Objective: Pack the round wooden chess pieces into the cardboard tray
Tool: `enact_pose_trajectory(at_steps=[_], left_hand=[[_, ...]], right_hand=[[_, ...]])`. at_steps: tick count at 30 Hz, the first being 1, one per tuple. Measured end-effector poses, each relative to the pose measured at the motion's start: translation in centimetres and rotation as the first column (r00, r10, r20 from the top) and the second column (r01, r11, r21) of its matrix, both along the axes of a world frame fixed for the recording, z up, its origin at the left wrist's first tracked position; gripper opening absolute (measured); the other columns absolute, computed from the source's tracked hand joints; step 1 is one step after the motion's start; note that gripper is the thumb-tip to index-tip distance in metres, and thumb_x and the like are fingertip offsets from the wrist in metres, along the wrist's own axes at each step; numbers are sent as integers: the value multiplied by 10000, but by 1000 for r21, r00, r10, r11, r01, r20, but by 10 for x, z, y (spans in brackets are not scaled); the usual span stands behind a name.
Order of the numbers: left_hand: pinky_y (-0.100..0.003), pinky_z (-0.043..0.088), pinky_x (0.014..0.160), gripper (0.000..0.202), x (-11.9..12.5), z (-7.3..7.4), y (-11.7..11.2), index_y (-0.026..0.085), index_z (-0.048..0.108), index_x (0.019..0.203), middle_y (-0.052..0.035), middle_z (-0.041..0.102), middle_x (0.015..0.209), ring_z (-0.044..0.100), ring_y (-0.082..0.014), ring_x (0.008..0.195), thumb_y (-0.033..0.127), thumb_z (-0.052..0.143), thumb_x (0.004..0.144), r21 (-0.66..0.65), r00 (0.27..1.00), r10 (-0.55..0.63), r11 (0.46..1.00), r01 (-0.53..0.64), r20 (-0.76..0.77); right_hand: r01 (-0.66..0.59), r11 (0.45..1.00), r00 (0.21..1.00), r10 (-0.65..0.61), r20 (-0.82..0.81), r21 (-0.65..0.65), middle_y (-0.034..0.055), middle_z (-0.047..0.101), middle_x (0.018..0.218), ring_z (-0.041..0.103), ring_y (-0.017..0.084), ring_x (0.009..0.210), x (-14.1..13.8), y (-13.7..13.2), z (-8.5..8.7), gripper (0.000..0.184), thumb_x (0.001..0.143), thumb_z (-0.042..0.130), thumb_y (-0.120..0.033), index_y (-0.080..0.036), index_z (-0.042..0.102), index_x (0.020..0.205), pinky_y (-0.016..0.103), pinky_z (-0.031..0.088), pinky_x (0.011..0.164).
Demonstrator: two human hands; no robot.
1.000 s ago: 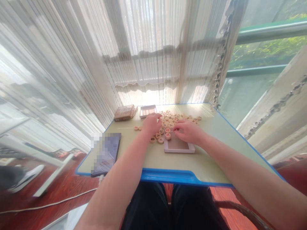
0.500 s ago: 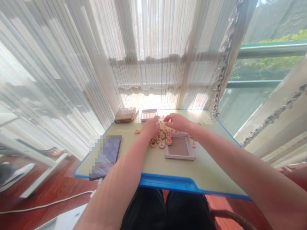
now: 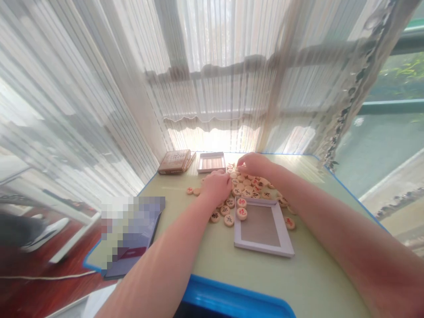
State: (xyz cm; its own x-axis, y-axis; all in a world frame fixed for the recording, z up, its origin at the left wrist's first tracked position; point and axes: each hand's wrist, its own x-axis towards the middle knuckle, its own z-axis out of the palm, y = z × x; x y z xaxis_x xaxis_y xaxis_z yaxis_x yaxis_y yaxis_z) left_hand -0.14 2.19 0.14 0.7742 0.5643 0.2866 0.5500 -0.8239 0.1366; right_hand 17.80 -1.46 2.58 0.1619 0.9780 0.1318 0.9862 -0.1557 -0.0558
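Note:
Many round wooden Chinese chess pieces (image 3: 247, 193) with red or black characters lie heaped in the middle of the table. My left hand (image 3: 217, 184) rests at the left side of the heap, fingers curled, its fingertips hidden. At the far side of the heap is my right hand (image 3: 254, 164), fingers bent down and drawn together over the pieces; whatever lies under them is hidden. Nearer me sits a shallow open box tray (image 3: 286, 236). Two red-marked pieces (image 3: 242, 213) are in its far left corner.
A second shallow box (image 3: 211, 163) and a brown printed box (image 3: 174, 161) stand at the back left. At the left edge lies a dark tablet-like device (image 3: 132, 251), partly blurred out. The table has a blue rim (image 3: 238, 296). Sheer curtains (image 3: 212, 97) hang behind it.
The view has moved closer and tilted, so the table appears larger. My hands stay over the heap, and they sit slightly farther apart. The two red-marked pieces remain in the tray's corner.

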Motion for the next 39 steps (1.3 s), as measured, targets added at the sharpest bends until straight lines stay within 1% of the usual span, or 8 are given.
enact_pose_trajectory(at_steps=[8, 21, 24, 27, 29, 32, 35, 39], left_hand=[[-343, 446, 791, 322, 0, -5, 1, 184, 672, 890, -86, 617, 922, 564, -228, 897, 265, 360, 898, 44, 1000, -29, 999, 29, 7], [-337, 450, 801, 311, 1, -9, 2, 188, 656, 900, -71, 620, 957, 555, -221, 911, 284, 360, 906, 67, 1000, -10, 998, 10, -7], [-335, 453, 810, 309, 1, -9, 2, 192, 651, 918, -64, 616, 980, 550, -218, 927, 290, 358, 908, 76, 1000, -1, 997, 1, -7], [-341, 461, 792, 318, 1, -8, 2, 199, 651, 926, -61, 618, 977, 552, -222, 923, 297, 349, 910, 83, 1000, 2, 997, 0, -18], [-340, 464, 784, 318, 1, -7, 1, 207, 652, 935, -60, 619, 976, 553, -222, 924, 302, 349, 910, 83, 1000, 0, 997, 2, -27], [-338, 466, 796, 315, 2, -6, 1, 207, 647, 938, -60, 620, 984, 551, -221, 933, 305, 349, 909, 79, 999, 2, 997, 1, -39], [-342, 462, 828, 318, 1, -4, 2, 197, 639, 964, -69, 615, 1020, 544, -223, 963, 308, 347, 907, 64, 999, -5, 998, 9, -54], [-354, 461, 838, 319, -1, 1, 4, 195, 631, 999, -82, 603, 1066, 537, -236, 1008, 293, 344, 902, 9, 994, -38, 999, 39, -105]], right_hand=[[73, 997, 994, -73, -87, 4, 55, 706, 916, 606, 198, 816, 6, 5, -4, 241, 788, 545, -375, -211, 707, 860, 279, 419, 642], [130, 991, 934, -122, -337, 1, 42, 707, 940, 626, 170, 804, 9, 0, -3, 269, 711, 636, -257, -157, 664, 959, 251, 459, 654], [128, 992, 892, -124, -434, -21, 71, 693, 985, 623, 166, 764, 11, -1, -4, 314, 703, 659, -244, -135, 650, 996, 247, 469, 619], [145, 989, 807, -130, -576, -20, 104, 672, 1026, 617, 159, 729, 10, -2, -5, 356, 705, 666, -212, -126, 628, 1047, 235, 469, 550], [160, 987, 760, -113, -640, 15, 112, 667, 1025, 614, 164, 755, 9, -2, -2, 359, 708, 674, -212, -132, 626, 1054, 240, 477, 562], [172, 981, 733, -69, -676, 86, 115, 660, 1041, 609, 173, 806, 7, -5, 11, 348, 712, 692, -265, -150, 640, 1036, 271, 494, 632], [140, 981, 747, -18, -664, 132, 104, 659, 1053, 613, 171, 804, -4, -21, 39, 366, 706, 697, -311, -177, 643, 1042, 291, 498, 661], [-38, 988, 881, 102, -462, 148, 45, 689, 895, 618, 167, 768, -34, -72, 78, 269, 714, 667, -328, -216, 675, 958, 287, 486, 666]])
